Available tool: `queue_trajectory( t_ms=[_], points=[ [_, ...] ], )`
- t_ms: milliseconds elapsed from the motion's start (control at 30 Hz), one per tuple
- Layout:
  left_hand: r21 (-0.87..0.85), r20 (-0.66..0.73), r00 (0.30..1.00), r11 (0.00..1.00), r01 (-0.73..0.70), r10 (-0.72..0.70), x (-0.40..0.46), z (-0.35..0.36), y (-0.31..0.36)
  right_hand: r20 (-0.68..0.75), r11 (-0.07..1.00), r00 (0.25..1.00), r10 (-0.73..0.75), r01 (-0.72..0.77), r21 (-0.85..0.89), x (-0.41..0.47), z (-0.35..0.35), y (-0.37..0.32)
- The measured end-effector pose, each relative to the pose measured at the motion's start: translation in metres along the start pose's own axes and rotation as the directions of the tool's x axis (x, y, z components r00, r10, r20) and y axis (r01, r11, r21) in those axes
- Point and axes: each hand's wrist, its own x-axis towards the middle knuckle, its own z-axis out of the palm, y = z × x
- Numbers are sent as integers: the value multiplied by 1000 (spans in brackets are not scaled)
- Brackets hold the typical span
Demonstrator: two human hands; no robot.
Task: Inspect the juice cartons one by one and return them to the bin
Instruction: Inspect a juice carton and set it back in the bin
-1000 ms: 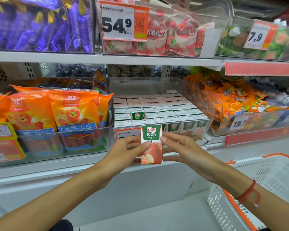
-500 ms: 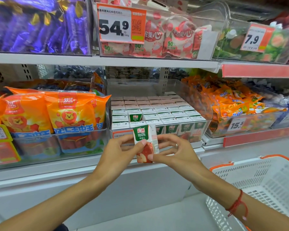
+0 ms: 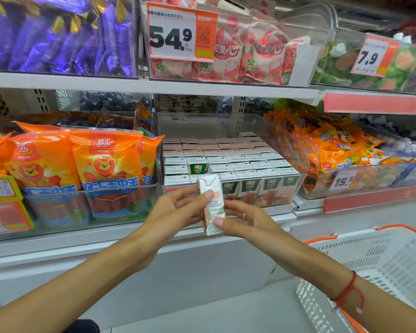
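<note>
You hold one carton (image 3: 211,204) at frame centre, just in front of the bin (image 3: 283,140); left hand (image 3: 175,212) and right hand (image 3: 245,222) pinch it between their fingers. It is not yet returned, and many cartons remain.

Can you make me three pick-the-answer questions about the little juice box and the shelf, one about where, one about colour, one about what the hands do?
1. Where is the small white-and-green juice carton being held?
A. in front of the clear plastic bin of cartons
B. inside the basket
C. on the floor

2. What colour is the rim of the white plastic shopping basket?
A. blue
B. orange
C. black

3. How is the carton held?
A. one hand only
B. nobody touches it
C. both hands pinch it

Answers: 1 A, it is in front of the bin's front wall. 2 B, the rim is orange. 3 C, the left hand and right hand each have fingertips on it.
</note>
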Motion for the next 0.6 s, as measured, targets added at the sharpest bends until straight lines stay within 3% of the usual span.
queue_trajectory(
  t_ms=[167, 300, 433, 600],
  points=[
    [70, -6, 995, 992, -104, 104, -1, 2, -4, -189, 996, 978, -90, 86, -28, -1, 8, 6],
    [149, -59, 987, 978, -142, 153, -2, 5, -7, -399, 964, 901, -170, 69, -255, 1, 9, 6],
    [156, -104, 991, 986, -63, 80, 1, 7, -10, -319, 937, 932, -172, 54, -346, 2, 11, 7],
    [65, -58, 996, 995, 74, -71, 1, 0, -5, -121, 995, 990, 76, -83, -57, 4, -3, 0]
  ],
)
